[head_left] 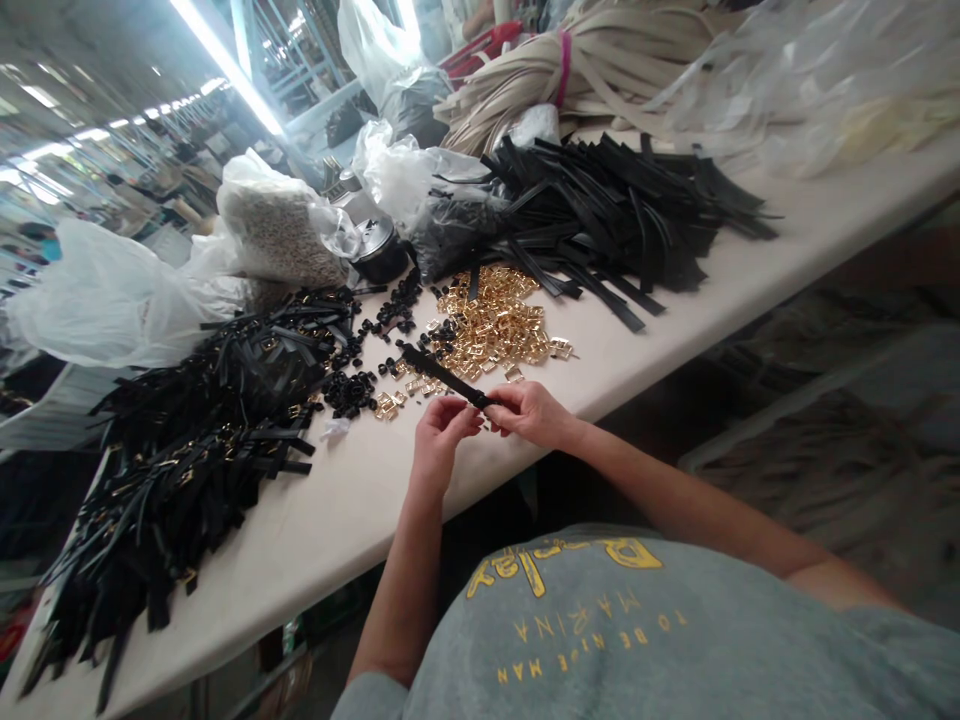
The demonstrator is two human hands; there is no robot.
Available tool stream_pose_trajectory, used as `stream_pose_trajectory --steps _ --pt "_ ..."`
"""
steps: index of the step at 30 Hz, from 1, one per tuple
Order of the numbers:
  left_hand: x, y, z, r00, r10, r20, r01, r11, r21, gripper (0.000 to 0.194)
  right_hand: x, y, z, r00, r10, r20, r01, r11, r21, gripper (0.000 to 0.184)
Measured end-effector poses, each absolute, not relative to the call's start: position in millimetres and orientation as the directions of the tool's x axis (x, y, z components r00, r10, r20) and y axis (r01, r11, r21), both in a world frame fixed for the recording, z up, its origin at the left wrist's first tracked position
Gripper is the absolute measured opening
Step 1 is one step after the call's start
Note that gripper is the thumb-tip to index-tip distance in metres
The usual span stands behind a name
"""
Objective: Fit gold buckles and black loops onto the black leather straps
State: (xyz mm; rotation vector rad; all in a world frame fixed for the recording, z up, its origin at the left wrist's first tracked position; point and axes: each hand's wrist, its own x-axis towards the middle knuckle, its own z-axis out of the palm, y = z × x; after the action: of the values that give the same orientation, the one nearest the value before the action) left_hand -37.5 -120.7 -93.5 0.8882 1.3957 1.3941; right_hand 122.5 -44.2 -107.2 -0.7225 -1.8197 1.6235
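Black, flat strap (442, 374) sat pinched in the right hand (529, 413), mid-frame; the left hand's (442, 440) grip couldn't be told. Shiny gold buckles (499, 325) lay above; below, a grey shirt (622, 630) read "MARINA".

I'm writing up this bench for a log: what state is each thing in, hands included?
Black strap: held up at a slant
Right hand: pinching the black strap
Left hand: fingers curled beside it; grip unclear
Gold buckles: loose, heaped
Left strap pile: heaped, gold buckles showing among it
Right strap pile: loose, heaped
Pale straps: bundled, pink band around them
Speckled bag: filled, bulging
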Motion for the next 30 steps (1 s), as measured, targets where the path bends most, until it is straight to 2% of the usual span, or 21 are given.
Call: stream_pose_trajectory --steps 2,4,7,9,20,24,30 --pt "-43 -119 -96 -0.273 0.952 -0.141 -0.167 0.097 0.981 0.028 125 -45 -105 -0.690 0.719 0.083 0.048 0.160 -0.986 0.020" --pt "-50 -115 -96 -0.155 0.975 -0.158 -0.148 0.135 0.980 0.033 128 -46 -103 -0.718 0.690 0.088 0.070 0.197 -0.978 0.017" --pt "-57 -110 -94 0.057 0.981 -0.183 -0.069 0.187 0.980 0.039 132 -44 -100 -0.768 0.637 0.070 0.068 0.190 -0.980 0.019" --pt "-58 -108 -93 0.102 0.979 -0.176 -0.047 0.182 0.982 0.039 134 -41 -99 -0.797 0.601 0.061 0.047 0.162 -0.986 0.021" --pt "-46 -110 -103 -0.103 0.972 -0.210 -0.350 0.162 0.923 0.036 128 -32 -100 -0.816 0.577 -0.037 0.102 0.080 -0.992 0.014" --pt "-48 -112 -102 -0.096 0.976 -0.194 -0.363 0.147 0.920 0.037 124 -34 -98 -0.785 0.617 -0.052 0.159 0.121 -0.980 0.013" --pt "-37 -114 -105 -0.194 0.962 -0.193 -0.251 0.142 0.958 0.048 120 -40 -97 -0.713 0.700 0.035 0.188 0.239 -0.953 0.014"
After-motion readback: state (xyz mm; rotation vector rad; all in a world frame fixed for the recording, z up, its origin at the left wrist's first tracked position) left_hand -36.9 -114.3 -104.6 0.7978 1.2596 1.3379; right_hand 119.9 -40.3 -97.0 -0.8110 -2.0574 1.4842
